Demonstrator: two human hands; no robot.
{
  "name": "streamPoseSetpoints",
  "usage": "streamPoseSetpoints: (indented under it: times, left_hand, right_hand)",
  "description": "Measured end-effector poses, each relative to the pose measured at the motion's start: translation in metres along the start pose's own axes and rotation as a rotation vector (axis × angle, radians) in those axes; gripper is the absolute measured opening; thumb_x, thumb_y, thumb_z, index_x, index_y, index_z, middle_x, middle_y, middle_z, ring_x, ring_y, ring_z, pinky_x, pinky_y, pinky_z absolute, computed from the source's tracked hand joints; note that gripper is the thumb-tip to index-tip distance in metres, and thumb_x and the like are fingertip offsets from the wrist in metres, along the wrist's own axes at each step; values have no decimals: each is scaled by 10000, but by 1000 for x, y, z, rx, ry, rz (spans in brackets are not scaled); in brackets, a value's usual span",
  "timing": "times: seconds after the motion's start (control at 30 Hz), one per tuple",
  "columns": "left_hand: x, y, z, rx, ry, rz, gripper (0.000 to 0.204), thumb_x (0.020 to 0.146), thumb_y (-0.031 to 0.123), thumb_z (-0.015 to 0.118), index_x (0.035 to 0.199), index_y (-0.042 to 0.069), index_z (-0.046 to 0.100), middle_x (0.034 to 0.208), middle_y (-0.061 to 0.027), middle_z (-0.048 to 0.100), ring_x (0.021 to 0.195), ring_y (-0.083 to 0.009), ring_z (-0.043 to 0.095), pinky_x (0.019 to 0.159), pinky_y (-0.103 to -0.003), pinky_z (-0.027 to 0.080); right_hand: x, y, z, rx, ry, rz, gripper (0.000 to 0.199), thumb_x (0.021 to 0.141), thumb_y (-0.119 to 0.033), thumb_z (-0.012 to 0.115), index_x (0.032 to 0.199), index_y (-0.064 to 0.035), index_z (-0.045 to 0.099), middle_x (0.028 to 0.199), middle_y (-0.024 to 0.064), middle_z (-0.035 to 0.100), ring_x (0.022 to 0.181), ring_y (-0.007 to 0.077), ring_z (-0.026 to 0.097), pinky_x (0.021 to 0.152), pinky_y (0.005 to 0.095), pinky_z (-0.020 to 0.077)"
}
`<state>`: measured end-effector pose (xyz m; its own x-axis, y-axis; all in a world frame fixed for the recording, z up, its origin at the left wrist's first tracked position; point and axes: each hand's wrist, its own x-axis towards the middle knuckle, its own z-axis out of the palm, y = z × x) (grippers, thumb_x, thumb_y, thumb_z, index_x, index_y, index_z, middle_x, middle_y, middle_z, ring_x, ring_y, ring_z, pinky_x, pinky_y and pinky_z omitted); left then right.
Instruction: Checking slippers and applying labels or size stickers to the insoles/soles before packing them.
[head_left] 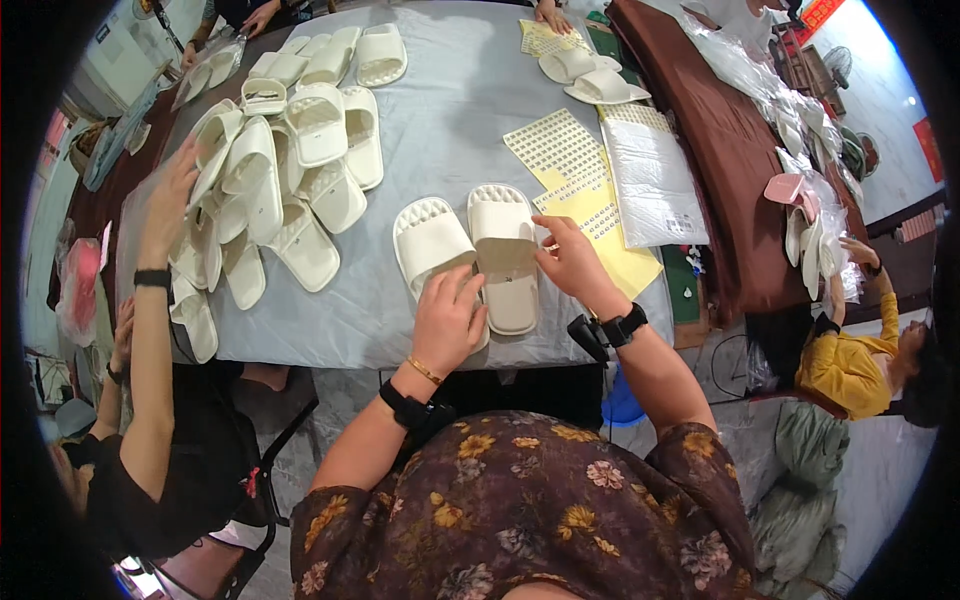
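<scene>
Side by side on the grey-covered table in front of me lie two cream slippers, a left slipper (433,240) and a right slipper (508,285), toes pointing away. My left hand (450,318) rests over the heel part of the left slipper, its fingers extended and slightly apart, hiding much of the sole. At the outer edge of the right slipper is my right hand (575,258), fingers bent, thumb and forefinger apart beside the strap. Nothing shows between those fingers. Yellow sticker sheets (590,200) lie just beyond my right hand.
A large heap of cream slippers (290,150) covers the table's left side, where a co-worker's arm (155,330) reaches in. A white plastic package (655,185) lies right of the sheets. Two more slippers (605,87) sit at the far right, near another person's hand (552,14).
</scene>
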<state>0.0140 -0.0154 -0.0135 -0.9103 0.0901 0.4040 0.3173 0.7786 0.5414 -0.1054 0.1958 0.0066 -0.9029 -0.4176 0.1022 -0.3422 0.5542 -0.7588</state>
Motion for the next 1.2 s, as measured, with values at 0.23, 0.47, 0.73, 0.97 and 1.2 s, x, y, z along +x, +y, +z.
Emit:
streamPoseSetpoints:
  times: [0.23,0.47,0.73,0.97,1.2]
  left_hand:
    - [18,5,10,74,-139,138,423,792,211,712,1184,83,615,1252,-98,572,1179,-304,501,978,-433,406]
    - [17,3,10,70,-199,73,461,813,299,693,1227,122,594,1302,-89,540,1166,-293,497,1002,-434,366]
    - [16,2,11,72,-196,58,464,825,308,673,1247,137,582,1301,-84,535,1172,-285,492,997,-426,353]
    - [15,2,11,98,-187,83,466,825,305,669,1259,158,584,1303,-85,529,1167,-280,495,997,-430,352]
    - [15,2,11,105,-189,86,468,832,306,658,1273,167,582,1298,-87,524,1159,-280,493,996,-430,351]
  right_hand:
    - [-17,26,-34,-32,144,124,276,824,-38,633,1095,9,659,1007,161,647,773,237,614,729,329,514]
    - [-19,38,-45,-83,126,149,237,822,-52,636,1050,-6,676,944,151,665,743,241,614,707,342,512]
    - [20,40,-42,-155,71,107,214,801,-66,633,997,3,685,920,175,668,784,284,643,724,364,526]
    - [12,62,-45,-219,22,120,156,777,-41,656,925,-5,686,868,167,674,811,310,652,727,374,527]
    - [-4,65,-41,-184,39,109,118,773,-26,663,889,-3,665,827,160,659,779,308,642,704,373,523]
